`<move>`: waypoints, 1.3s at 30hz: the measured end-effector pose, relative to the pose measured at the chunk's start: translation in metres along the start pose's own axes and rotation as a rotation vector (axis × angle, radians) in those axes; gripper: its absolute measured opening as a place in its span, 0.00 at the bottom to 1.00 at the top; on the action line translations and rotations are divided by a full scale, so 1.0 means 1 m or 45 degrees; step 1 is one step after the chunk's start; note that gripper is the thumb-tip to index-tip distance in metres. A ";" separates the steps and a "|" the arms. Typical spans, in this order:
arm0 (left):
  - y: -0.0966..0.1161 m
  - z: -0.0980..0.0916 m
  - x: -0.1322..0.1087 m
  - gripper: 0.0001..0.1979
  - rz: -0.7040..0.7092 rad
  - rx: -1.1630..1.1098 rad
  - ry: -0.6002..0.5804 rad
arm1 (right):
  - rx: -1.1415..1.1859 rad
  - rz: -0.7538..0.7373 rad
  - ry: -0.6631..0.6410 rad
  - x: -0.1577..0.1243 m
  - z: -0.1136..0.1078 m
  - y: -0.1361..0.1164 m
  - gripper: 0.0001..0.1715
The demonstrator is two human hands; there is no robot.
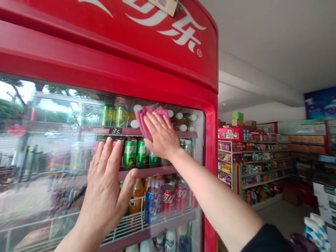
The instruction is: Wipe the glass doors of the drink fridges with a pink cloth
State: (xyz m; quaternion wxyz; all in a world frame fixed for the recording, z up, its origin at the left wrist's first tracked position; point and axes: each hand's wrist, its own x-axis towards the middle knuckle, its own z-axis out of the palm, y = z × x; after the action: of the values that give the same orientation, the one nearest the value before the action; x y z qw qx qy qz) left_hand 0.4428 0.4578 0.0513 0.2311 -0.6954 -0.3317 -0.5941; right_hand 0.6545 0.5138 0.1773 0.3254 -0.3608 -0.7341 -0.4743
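A red drinks cooler [125, 73] with a glass door fills the left and middle of the head view. My right hand [162, 137] presses a pink cloth [144, 121] flat on the glass near its top right, fingers spread over the cloth. Lower and to the left, my left hand [107, 182] is raised before the door, palm toward it, thumb apart, holding nothing; whether it touches the glass cannot be told. Behind the glass stand green cans [130, 153], red cans [168, 199] and a blue can [152, 205].
Store shelves [262, 164] packed with goods stand at the right, beyond the cooler's red side frame. White and blue containers [315, 234] are at the lower right. A cardboard piece [166, 4] lies against the cooler's top. Trees and a street reflect in the glass.
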 end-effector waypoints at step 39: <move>0.056 0.042 -0.049 0.41 -0.075 -0.137 -0.165 | -0.040 0.915 -0.093 -0.210 0.036 -0.015 0.51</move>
State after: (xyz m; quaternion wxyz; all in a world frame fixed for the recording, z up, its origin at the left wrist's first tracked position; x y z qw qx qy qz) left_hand 0.5087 0.4408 -0.0009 0.1538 -0.7337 -0.3336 -0.5715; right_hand 0.7474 0.4965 -0.0139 0.4393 -0.6176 -0.5641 -0.3275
